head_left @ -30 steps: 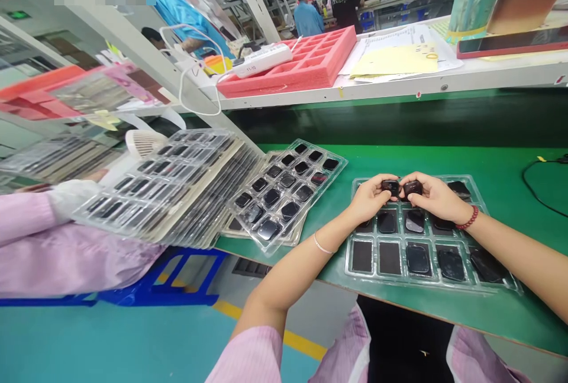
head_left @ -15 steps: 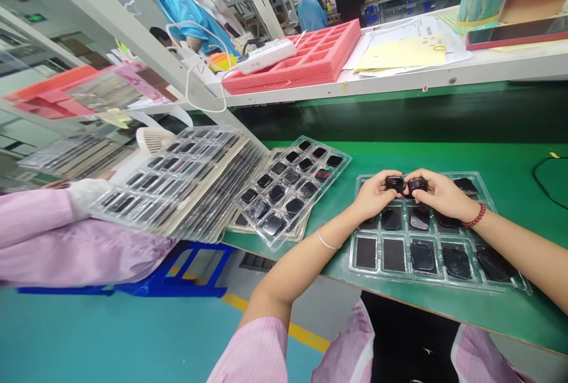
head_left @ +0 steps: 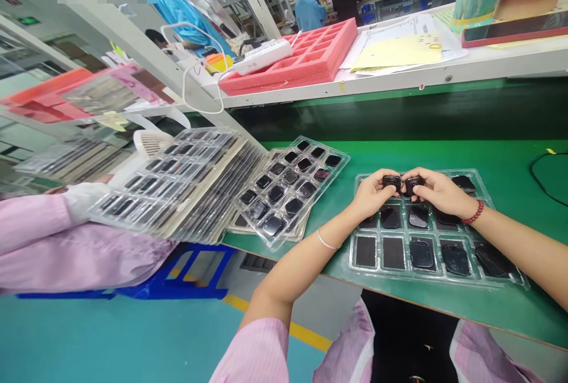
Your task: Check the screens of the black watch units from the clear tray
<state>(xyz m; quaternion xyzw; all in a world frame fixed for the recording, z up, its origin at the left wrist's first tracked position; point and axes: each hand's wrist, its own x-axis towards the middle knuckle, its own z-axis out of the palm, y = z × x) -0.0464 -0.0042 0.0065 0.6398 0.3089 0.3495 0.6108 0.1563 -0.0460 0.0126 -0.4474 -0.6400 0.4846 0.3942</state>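
Pinched in my left hand (head_left: 375, 193) is a small black rounded-square piece (head_left: 392, 182), like a watch screen. A second dark piece of similar shape (head_left: 413, 184) sits between the thumb and fingers of my right hand (head_left: 437, 192). Both hands are closed and almost meet, above the far row of a clear plastic tray (head_left: 380, 251). Its compartments hold several black square pieces, among them a glossy one (head_left: 422, 254) in the near row. My wrists and fingers hide part of the far compartments.
Left of my arm, another clear tray of black pieces (head_left: 290, 177) lies tilted on stacked trays. Further left, a co-worker's gloved hand (head_left: 82, 200) touches a tall tray stack (head_left: 195, 205). A shelf behind carries pink foam (head_left: 310, 57), papers and a phone (head_left: 515, 31). A black cable (head_left: 539, 184) lies right.
My hands stay over the tray, each still gripping its dark piece; the two pieces have turned slightly between my fingers. The whole view has shifted a little.
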